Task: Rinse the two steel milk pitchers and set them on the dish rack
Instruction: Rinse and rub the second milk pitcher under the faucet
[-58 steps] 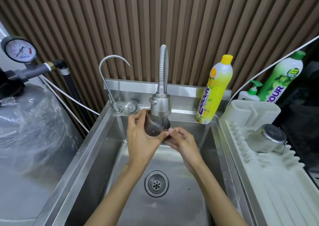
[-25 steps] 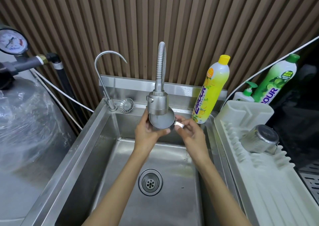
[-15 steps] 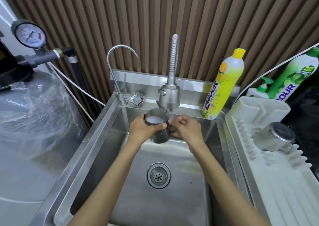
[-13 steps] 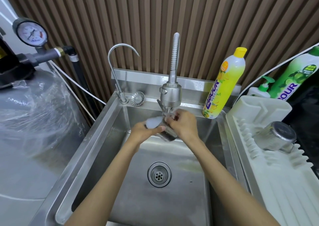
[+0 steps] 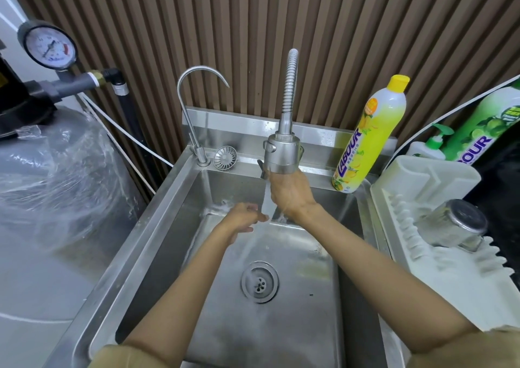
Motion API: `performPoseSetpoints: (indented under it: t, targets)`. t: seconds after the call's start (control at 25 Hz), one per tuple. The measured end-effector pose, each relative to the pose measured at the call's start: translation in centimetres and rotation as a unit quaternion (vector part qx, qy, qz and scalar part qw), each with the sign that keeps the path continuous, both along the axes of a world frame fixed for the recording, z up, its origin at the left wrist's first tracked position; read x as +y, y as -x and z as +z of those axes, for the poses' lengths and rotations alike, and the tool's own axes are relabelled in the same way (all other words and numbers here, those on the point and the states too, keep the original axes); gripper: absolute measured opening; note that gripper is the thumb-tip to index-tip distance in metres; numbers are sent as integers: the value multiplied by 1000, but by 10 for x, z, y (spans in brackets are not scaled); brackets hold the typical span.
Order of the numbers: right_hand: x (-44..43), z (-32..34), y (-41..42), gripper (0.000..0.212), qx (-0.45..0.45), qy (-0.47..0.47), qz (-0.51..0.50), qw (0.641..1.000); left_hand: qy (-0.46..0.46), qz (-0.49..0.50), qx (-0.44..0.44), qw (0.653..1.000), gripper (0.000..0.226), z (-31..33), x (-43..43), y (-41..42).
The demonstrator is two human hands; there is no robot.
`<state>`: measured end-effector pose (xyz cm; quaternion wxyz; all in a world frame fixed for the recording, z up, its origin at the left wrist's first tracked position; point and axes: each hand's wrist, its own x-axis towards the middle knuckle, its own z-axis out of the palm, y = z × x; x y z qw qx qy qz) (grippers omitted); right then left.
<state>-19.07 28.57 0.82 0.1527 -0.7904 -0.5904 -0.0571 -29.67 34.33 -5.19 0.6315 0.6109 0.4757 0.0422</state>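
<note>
One steel milk pitcher (image 5: 453, 224) lies tilted, base up, on the white dish rack (image 5: 439, 277) to the right of the sink. I see no second pitcher in this frame. Water runs from the spray faucet head (image 5: 282, 154) into the steel sink (image 5: 174, 227). My left hand (image 5: 243, 217) is low in the basin beside the stream, fingers loosely apart and holding nothing. My right hand (image 5: 291, 196) is raised right under the faucet head with its back toward me. Its fingers are hidden behind the head.
A thin gooseneck tap (image 5: 197, 109) and a round strainer (image 5: 225, 156) stand at the sink's back left. A yellow detergent bottle (image 5: 371, 134) is at the back right, with a green bottle (image 5: 486, 131) and a pump bottle (image 5: 430, 147) behind the rack. A plastic-wrapped tank (image 5: 53, 176) is on the left.
Half a second ago both hands held a pitcher tilted under the faucet. Now it is out of sight, my left hand has dropped lower and my right hand has risen to the faucet head.
</note>
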Motion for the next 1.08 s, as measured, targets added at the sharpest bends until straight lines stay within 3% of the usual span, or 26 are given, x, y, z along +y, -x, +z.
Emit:
performPoseSetpoints:
  t: [0.12,0.24,0.28,0.36,0.44,0.52,0.6,0.68,0.76,0.8,0.88,0.96,1.08]
  targets:
    - [-11,2,-2,49,13,-14,17,1000,26,-3,-11,1000,59,-2,-5,-2]
    - [-22,-11,-6,27,-2,-111,28,993,52,-12,-29,998,36,-3,-12,-3]
    - [-24,-18,-11,16,28,-111,28,993,64,-5,-41,997,31,-3,-13,-3]
    - [-29,-29,-20,9,172,-113,2,979,78,2,-71,994,33,-5,-15,-5]
    - [-39,-33,-27,13,369,-123,-68,919,58,1,-104,993,53,-9,-19,-7]
    - [-53,-39,-26,21,534,-137,-108,827,3,27,-122,992,77,-15,-25,-9]
    - [-67,-47,-19,25,663,-171,-113,720,-102,53,-129,985,85,-12,-36,-5]
    - [-79,-58,-13,24,751,-182,-90,628,-219,59,-156,961,79,-8,-43,1]
    - [-87,-64,-6,23,794,-185,-82,573,-306,25,-173,936,80,-1,-47,7]
    - [-89,-63,-4,21,800,-183,-87,565,-339,10,-165,926,81,2,-48,9]
    - [-87,-53,-2,14,775,-164,-114,599,-375,25,-130,918,77,8,-49,9]
    - [-85,-38,-3,16,699,-138,-175,679,-355,46,-93,929,67,11,-49,7]
    - [-84,-16,-6,21,481,-148,-255,826,-177,19,-128,976,62,7,-48,5]
